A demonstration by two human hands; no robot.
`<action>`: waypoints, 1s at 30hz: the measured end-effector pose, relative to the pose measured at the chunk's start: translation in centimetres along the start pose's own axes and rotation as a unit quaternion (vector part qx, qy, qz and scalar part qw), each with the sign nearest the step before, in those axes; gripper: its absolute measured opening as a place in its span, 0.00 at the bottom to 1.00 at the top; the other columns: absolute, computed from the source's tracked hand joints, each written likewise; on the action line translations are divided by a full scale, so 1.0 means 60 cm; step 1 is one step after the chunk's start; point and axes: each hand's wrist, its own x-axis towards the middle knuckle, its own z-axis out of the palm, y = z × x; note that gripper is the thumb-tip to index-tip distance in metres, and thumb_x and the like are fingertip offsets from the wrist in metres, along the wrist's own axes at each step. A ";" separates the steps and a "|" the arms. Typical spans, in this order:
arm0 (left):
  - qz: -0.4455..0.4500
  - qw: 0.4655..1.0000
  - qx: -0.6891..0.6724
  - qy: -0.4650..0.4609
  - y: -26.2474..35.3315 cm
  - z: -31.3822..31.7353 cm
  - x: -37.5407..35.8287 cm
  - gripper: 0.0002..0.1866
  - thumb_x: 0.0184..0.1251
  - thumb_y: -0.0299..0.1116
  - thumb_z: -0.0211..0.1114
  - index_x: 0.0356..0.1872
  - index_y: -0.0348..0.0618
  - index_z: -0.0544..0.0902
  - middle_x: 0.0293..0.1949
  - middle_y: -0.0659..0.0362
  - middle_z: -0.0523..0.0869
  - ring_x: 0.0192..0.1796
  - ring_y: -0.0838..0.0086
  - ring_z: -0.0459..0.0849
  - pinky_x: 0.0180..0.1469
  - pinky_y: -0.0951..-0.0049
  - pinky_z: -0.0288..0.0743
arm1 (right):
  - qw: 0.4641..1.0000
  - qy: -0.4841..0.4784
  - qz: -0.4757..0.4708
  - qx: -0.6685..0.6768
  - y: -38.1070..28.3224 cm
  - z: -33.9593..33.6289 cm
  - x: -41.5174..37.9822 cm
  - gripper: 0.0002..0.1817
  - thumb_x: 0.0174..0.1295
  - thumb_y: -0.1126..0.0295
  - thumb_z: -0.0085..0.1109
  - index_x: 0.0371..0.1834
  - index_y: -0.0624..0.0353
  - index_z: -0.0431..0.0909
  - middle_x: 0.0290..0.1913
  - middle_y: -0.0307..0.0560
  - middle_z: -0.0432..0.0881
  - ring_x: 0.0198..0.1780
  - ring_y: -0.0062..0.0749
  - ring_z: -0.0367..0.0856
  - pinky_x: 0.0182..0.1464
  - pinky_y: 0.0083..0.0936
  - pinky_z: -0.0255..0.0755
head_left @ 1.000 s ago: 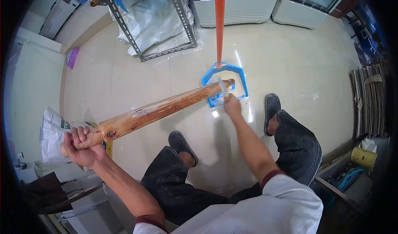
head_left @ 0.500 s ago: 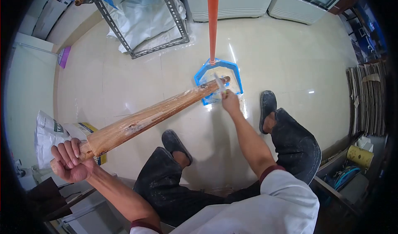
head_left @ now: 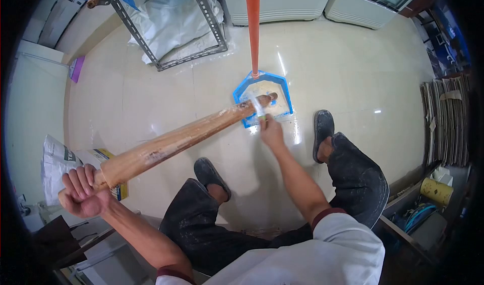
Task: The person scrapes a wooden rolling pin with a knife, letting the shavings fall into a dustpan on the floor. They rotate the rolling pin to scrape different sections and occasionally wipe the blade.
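Note:
My left hand [head_left: 83, 191] is wrapped round the near handle of a large wooden rolling pin [head_left: 166, 143], which slants up to the right across the view. Whitish residue marks the wood. The pin's far end hangs over a blue dustpan [head_left: 289, 91] on the floor, with pale crumbs in its tray. My right hand [head_left: 272, 132] is closed on a small scraper [head_left: 257, 105], whose blurred pale blade lies across the pin near its far handle. A bit of green shows at the scraper's grip; my fingers hide the rest.
The dustpan's orange pole [head_left: 253, 27] rises toward me. A slotted metal rack [head_left: 161, 67] with white sacks stands at the upper left. Stacked cardboard [head_left: 446, 121] and an open drawer [head_left: 403, 224] are on the right. A white bag [head_left: 58, 171] sits behind my left hand.
My right hand and the scraper have moved a little left along the rolling pin, away from its far tip. My left hand keeps its hold, and the whole view has shifted slightly.

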 end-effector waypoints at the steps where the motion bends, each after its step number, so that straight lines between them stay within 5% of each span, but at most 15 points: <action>1: 0.002 0.999 0.020 0.029 0.002 0.000 0.003 0.13 0.57 0.35 0.58 0.19 0.49 0.64 0.17 0.65 0.66 0.22 0.80 0.66 0.34 0.77 0.61 | 1.000 0.020 -0.001 0.013 -0.003 0.010 -0.005 0.14 0.61 0.61 0.48 0.33 0.63 0.72 0.26 0.64 0.77 0.33 0.61 0.77 0.35 0.48 0.70; 4: -0.007 0.997 0.042 0.061 0.003 -0.004 0.010 0.12 0.60 0.34 0.53 0.19 0.48 0.64 0.19 0.64 0.64 0.23 0.80 0.65 0.35 0.76 0.60 | 0.998 0.037 0.057 0.018 0.026 0.022 0.012 0.15 0.62 0.60 0.47 0.34 0.63 0.73 0.26 0.65 0.77 0.32 0.61 0.76 0.35 0.48 0.69; 7: -0.012 0.997 0.041 0.069 0.005 -0.011 0.013 0.12 0.61 0.34 0.52 0.20 0.48 0.63 0.19 0.64 0.63 0.23 0.79 0.63 0.36 0.75 0.59 | 1.000 -0.004 0.014 0.024 0.021 0.016 0.024 0.19 0.62 0.59 0.46 0.42 0.65 0.74 0.29 0.67 0.78 0.35 0.62 0.77 0.39 0.50 0.70; 11: -0.008 0.992 0.066 0.106 0.010 -0.016 0.010 0.12 0.63 0.34 0.50 0.20 0.47 0.62 0.19 0.64 0.62 0.24 0.78 0.62 0.36 0.74 0.59 | 0.999 0.009 -0.027 0.016 -0.025 0.016 -0.010 0.18 0.62 0.59 0.47 0.41 0.65 0.74 0.28 0.67 0.78 0.34 0.62 0.77 0.39 0.49 0.70; 15: 0.003 0.987 0.073 0.145 0.012 -0.017 0.011 0.12 0.63 0.33 0.51 0.21 0.46 0.62 0.20 0.63 0.62 0.24 0.78 0.62 0.36 0.74 0.60 | 0.999 0.024 0.033 0.032 0.023 0.028 0.045 0.19 0.62 0.58 0.47 0.42 0.65 0.75 0.28 0.67 0.77 0.33 0.62 0.77 0.38 0.49 0.70; 19: -0.007 0.977 0.079 0.196 0.020 -0.026 0.009 0.13 0.62 0.33 0.53 0.21 0.46 0.61 0.21 0.63 0.62 0.26 0.76 0.62 0.38 0.73 0.60 | 0.995 -0.065 -0.054 0.057 -0.110 -0.020 -0.052 0.15 0.62 0.60 0.47 0.35 0.62 0.75 0.27 0.66 0.77 0.32 0.60 0.77 0.36 0.49 0.70; 22: 0.003 0.975 0.100 0.198 0.020 -0.029 0.006 0.12 0.62 0.35 0.54 0.24 0.44 0.64 0.23 0.62 0.64 0.27 0.75 0.63 0.37 0.73 0.62 | 0.998 0.053 -0.040 0.017 -0.021 0.036 -0.013 0.14 0.62 0.61 0.48 0.32 0.61 0.74 0.27 0.65 0.77 0.32 0.59 0.77 0.35 0.49 0.70; 24: 0.020 0.972 0.110 0.205 0.019 -0.030 0.002 0.12 0.63 0.37 0.55 0.27 0.42 0.65 0.25 0.60 0.66 0.29 0.74 0.66 0.38 0.72 0.64 | 0.997 0.035 0.064 0.009 0.042 0.024 0.055 0.14 0.61 0.61 0.49 0.33 0.63 0.75 0.26 0.65 0.78 0.33 0.60 0.78 0.35 0.47 0.71; 28: 0.109 0.922 0.156 0.337 -0.018 -0.013 0.006 0.16 0.62 0.42 0.59 0.31 0.40 0.69 0.27 0.60 0.68 0.29 0.71 0.68 0.36 0.71 0.68 | 0.998 0.052 -0.027 0.019 0.000 0.029 0.031 0.14 0.61 0.61 0.49 0.33 0.62 0.75 0.25 0.66 0.77 0.31 0.61 0.77 0.35 0.50 0.70; 30: 0.169 0.884 0.209 0.382 -0.023 -0.025 0.009 0.19 0.61 0.46 0.60 0.32 0.40 0.69 0.28 0.59 0.69 0.30 0.70 0.69 0.37 0.69 0.69 | 0.997 -0.023 -0.060 0.037 -0.086 -0.011 -0.035 0.14 0.61 0.61 0.49 0.34 0.62 0.75 0.24 0.66 0.77 0.31 0.61 0.77 0.35 0.50 0.70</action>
